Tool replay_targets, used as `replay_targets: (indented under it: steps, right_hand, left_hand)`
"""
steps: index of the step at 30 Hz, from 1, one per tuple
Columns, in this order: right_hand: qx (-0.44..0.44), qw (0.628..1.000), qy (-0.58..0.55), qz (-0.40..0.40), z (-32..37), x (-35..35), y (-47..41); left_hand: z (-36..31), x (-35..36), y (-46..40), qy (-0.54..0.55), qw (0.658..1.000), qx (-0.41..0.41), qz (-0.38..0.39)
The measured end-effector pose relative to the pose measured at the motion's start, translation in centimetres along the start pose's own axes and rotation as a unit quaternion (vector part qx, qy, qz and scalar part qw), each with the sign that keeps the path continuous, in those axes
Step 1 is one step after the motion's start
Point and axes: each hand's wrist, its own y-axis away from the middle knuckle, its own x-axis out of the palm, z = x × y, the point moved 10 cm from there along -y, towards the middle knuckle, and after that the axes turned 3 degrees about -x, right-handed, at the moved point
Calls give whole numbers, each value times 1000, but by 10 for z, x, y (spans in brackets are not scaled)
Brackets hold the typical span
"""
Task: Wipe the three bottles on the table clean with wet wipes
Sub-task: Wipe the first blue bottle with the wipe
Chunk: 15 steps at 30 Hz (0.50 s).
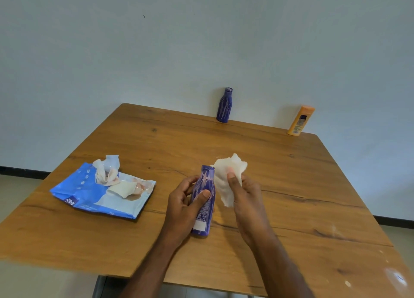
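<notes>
My left hand grips a blue bottle smeared with whitish streaks, holding it above the middle of the wooden table. My right hand pinches a crumpled white wet wipe right beside the bottle's neck. A second blue bottle, also streaked, stands upright at the far edge by the wall. An orange bottle stands cap down at the far right corner.
A blue pack of wet wipes lies at the left, its flap open with a wipe sticking out. White specks mark the table's near right corner. The wall is close behind the far edge.
</notes>
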Motion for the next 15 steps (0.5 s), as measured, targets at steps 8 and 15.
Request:
replay_targets:
  steps: [8,15]
  right_hand:
    - [0,998,44,35,4,27,8]
    - [-35,993,114,7,14,16,14]
  left_hand:
    - [-18,14,8,-128,985,110,36]
    - [-32,28,17,-191,960,205,-14]
